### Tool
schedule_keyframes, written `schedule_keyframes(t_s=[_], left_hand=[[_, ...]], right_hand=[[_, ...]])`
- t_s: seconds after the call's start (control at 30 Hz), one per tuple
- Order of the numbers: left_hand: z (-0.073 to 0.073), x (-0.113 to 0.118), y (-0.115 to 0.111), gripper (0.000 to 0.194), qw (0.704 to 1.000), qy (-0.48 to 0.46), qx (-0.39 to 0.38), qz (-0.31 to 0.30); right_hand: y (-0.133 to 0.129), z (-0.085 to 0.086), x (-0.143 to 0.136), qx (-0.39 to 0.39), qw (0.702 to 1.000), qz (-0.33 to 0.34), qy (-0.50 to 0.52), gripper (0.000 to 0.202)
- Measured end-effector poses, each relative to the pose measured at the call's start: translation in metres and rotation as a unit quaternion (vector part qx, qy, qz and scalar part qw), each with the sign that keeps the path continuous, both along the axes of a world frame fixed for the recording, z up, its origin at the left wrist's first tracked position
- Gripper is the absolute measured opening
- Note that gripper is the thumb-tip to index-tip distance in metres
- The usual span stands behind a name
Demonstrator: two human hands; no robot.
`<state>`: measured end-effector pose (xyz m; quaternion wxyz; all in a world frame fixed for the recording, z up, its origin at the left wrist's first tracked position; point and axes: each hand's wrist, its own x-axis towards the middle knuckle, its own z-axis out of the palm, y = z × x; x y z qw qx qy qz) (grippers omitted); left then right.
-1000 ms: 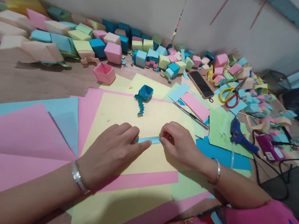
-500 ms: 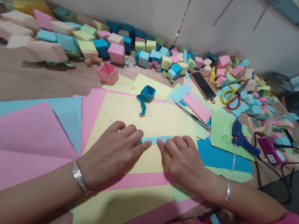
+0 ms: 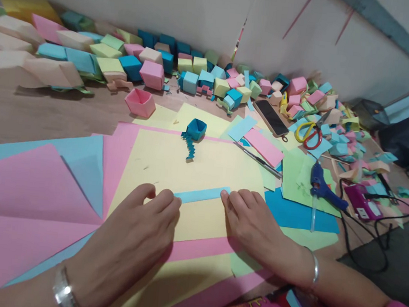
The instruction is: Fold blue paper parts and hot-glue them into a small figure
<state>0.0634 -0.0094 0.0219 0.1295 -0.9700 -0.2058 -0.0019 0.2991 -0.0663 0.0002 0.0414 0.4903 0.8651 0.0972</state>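
Note:
A narrow light-blue paper strip lies slightly slanted on a pale yellow sheet. At its left end my left hand has curled fingers touching the strip, the thumb hidden from view. My right hand is closed at the other end, its thumb tip pressing on the strip and the other fingers bent. Beyond the strip sits a small dark-blue folded paper box, with a zigzag-folded paper piece hanging from it across the yellow sheet.
Rows of folded paper boxes line the wall, with a pink open box in front. To the right lie a phone, scissors, a craft knife, a blue glue gun and a purple power strip with black cords.
My left hand has slid left along the strip to its left end, uncovering more of it. My right hand stays at the right end. The whole view has shifted slightly.

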Motion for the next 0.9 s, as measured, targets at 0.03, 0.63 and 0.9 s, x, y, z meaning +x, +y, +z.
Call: schedule_keyframes(t_s=[0.03, 0.63, 0.9], left_hand=[[0.000, 0.000, -0.001, 0.025, 1.000, 0.010, 0.000, 0.006], [-0.002, -0.006, 0.008, 0.019, 0.995, -0.065, -0.059, 0.048], [-0.004, 0.000, 0.019, 0.017, 0.971, -0.173, -0.109, 0.122]], right_hand=[[0.001, 0.001, 0.001, -0.002, 1.000, -0.003, 0.002, 0.031], [0.001, 0.012, 0.030, -0.064, 0.997, -0.008, 0.051, 0.024], [0.117, 0.052, 0.088, 0.042, 0.990, -0.055, 0.121, 0.032]])
